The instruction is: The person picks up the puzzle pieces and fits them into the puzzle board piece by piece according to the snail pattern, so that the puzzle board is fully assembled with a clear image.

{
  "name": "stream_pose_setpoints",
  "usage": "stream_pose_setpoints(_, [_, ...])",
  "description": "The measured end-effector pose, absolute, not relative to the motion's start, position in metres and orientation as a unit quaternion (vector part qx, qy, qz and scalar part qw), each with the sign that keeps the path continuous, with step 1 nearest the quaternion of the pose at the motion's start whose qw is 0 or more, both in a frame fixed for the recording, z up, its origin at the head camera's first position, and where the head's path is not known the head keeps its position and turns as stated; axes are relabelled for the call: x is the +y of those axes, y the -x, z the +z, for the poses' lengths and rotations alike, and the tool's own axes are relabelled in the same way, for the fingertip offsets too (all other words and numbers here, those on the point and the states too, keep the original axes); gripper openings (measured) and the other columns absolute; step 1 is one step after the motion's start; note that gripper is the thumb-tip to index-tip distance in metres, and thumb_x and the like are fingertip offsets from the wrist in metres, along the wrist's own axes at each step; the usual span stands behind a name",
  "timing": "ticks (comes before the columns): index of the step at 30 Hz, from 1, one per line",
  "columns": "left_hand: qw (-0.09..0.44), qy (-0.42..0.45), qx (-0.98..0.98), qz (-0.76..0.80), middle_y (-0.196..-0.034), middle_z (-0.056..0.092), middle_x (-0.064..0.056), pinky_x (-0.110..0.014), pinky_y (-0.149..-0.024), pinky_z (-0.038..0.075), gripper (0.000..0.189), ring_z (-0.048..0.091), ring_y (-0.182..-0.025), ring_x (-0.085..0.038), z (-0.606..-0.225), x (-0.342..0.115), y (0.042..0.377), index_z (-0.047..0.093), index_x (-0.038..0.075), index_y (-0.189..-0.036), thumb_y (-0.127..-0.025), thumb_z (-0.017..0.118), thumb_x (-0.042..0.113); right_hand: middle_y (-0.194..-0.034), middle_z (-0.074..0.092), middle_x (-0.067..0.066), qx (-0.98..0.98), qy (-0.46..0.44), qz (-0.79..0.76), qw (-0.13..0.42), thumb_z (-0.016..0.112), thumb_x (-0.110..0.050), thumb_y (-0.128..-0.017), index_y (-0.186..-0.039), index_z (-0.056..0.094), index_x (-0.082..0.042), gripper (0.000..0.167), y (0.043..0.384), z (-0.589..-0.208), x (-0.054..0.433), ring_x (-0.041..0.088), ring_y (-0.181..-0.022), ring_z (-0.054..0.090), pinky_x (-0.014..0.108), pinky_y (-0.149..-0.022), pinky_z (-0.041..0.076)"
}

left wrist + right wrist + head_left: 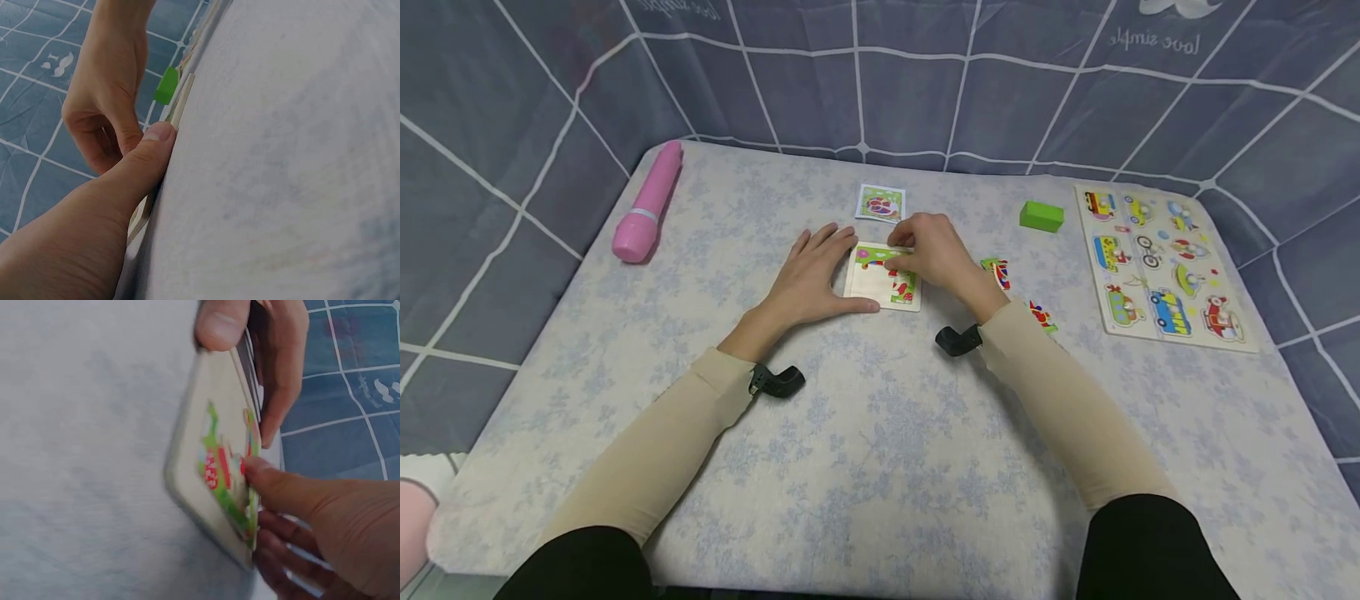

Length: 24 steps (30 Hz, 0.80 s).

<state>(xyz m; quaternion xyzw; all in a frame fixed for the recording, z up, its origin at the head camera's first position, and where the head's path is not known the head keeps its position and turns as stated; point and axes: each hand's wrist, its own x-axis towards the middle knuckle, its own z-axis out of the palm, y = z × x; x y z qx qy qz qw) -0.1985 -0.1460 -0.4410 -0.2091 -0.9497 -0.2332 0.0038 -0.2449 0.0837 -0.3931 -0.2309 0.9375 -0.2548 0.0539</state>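
Note:
A small square puzzle board (pixel 865 283) with a pale wooden frame lies flat in the middle of the table. Green and red picture pieces (pixel 904 288) sit along its top and right; bare wood shows at lower left. My left hand (pixel 812 279) lies along the board's left side with fingers stretched out, its thumb (pixel 222 328) on the near edge. From the upper right, my right hand (pixel 931 250) bends over the board, pinching a puzzle piece (pixel 244 464) at the upper edge between thumb and curled fingers. The hand hides most of this piece.
Two loose puzzle pieces (pixel 997 273) (pixel 1041 316) lie by the right forearm. Behind the board is a square picture card (pixel 881 203). A green block (pixel 1041 217) and a larger vehicle puzzle board (pixel 1168 267) are at right, a pink wand-shaped object (pixel 649 204) at far left.

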Motion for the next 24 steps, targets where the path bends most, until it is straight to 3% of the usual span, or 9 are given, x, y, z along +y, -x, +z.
stream_pose_setpoints(3, [0.002,0.209,-0.95,-0.233,-0.173,0.031,-0.005,-0.049,-0.136,0.001,0.117,0.013,-0.165,-0.025,-0.441,-0.146,0.199,0.038,0.01,-0.164,-0.076,0.082,0.072,-0.112,0.075,0.013,0.925,0.232,-0.3,0.034,0.082,-0.018,-0.094,-0.117,0.079,-0.004,0.027,0.241,-0.395,0.089,0.025,-0.104,0.068,0.039,-0.092,0.059])
stream_pose_setpoints(9, [-0.001,0.206,-0.95,-0.234,-0.173,0.031,-0.005,-0.048,-0.136,0.0,0.118,0.013,-0.165,-0.025,-0.442,-0.145,0.198,0.037,0.01,-0.164,-0.075,0.082,0.073,-0.1,0.076,0.011,0.918,0.242,-0.315,0.008,0.081,-0.011,-0.094,-0.102,0.082,-0.005,0.01,0.227,-0.397,0.099,0.023,-0.094,0.069,0.037,-0.085,0.061])
stream_pose_setpoints(14, [0.001,0.207,-0.951,-0.23,-0.173,0.031,-0.006,-0.049,-0.136,0.0,0.118,0.013,-0.165,-0.026,-0.442,-0.145,0.199,0.036,0.009,-0.164,-0.076,0.082,0.073,-0.101,0.077,0.011,0.927,0.256,-0.275,0.004,0.082,-0.012,-0.093,-0.103,0.084,-0.006,0.012,0.213,-0.399,0.104,0.024,-0.092,0.07,0.039,-0.083,0.059])
stream_pose_setpoints(24, [0.003,0.209,-0.951,-0.227,-0.173,0.032,-0.007,-0.049,-0.136,0.001,0.118,0.014,-0.165,-0.026,-0.442,-0.147,0.2,0.037,0.009,-0.164,-0.075,0.082,0.073,-0.114,0.074,0.014,0.92,0.283,-0.271,-0.023,0.079,-0.007,-0.095,-0.109,0.083,-0.004,0.015,0.201,-0.411,0.105,0.029,-0.108,0.069,0.042,-0.092,0.058])
